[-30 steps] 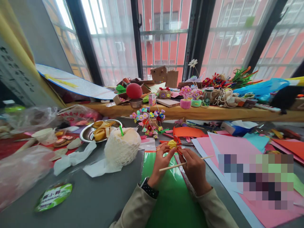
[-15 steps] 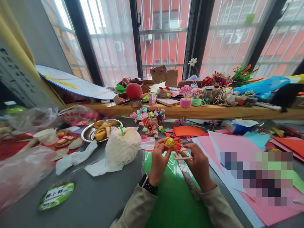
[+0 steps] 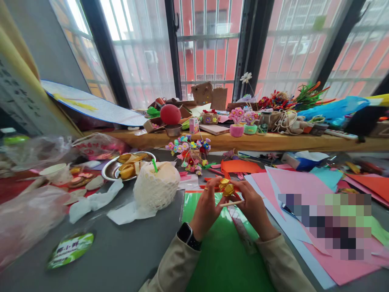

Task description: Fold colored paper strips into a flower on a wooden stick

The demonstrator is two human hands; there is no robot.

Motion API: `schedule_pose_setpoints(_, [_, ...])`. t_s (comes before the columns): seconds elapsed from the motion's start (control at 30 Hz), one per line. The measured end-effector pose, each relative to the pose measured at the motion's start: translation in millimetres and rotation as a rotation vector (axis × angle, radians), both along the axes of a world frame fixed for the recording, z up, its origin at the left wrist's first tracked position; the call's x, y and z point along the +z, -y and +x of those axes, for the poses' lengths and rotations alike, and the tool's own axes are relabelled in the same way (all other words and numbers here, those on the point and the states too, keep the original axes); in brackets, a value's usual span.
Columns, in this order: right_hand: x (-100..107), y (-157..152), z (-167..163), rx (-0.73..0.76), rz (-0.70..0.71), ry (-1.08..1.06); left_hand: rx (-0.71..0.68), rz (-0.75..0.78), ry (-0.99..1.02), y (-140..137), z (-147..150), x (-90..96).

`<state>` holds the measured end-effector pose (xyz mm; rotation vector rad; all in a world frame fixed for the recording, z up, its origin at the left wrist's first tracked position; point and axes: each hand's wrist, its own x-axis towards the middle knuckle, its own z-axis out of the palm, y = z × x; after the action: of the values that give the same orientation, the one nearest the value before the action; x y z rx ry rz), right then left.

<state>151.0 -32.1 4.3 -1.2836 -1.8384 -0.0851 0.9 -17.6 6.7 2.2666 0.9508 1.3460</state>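
Note:
Over the front part of a green mat [image 3: 225, 259], both my hands meet around a small folded-paper flower [image 3: 226, 187], gold-yellow with orange-red strips. My left hand [image 3: 206, 209] is closed, its fingers pinching the flower's left side. My right hand [image 3: 251, 207] grips the flower's right side, and a thin pale stick [image 3: 231, 203] sticks out from under its fingers toward the left thumb. Fingers hide part of the flower's underside. A clear ruler [image 3: 242, 231] lies on the mat beneath my right hand.
To the left stand a net-wrapped coconut [image 3: 157, 184] with a green straw and a metal bowl [image 3: 105, 172] of peels. Small craft flowers [image 3: 190, 150] stand behind my hands. Pink paper sheets [image 3: 343, 265] spread on the right. A crowded wooden ledge [image 3: 261, 142] runs behind.
My hands have drawn closer together around the flower. It has turned, showing more gold folds and less of the orange strips. The stick has shifted slightly left with my right hand.

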Motion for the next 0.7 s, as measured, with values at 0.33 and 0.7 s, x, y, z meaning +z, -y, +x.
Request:
schedule_pose_setpoints(0.33, [5,4,-2,0.031,0.004,-0.182,0.315,0.077,-0.072,6,-2,10.9])
schedule_pose_setpoints(0.7, [3,3,-5,0.044,0.003,-0.203,-0.106,-0.276,0.14,0,4,2.6])
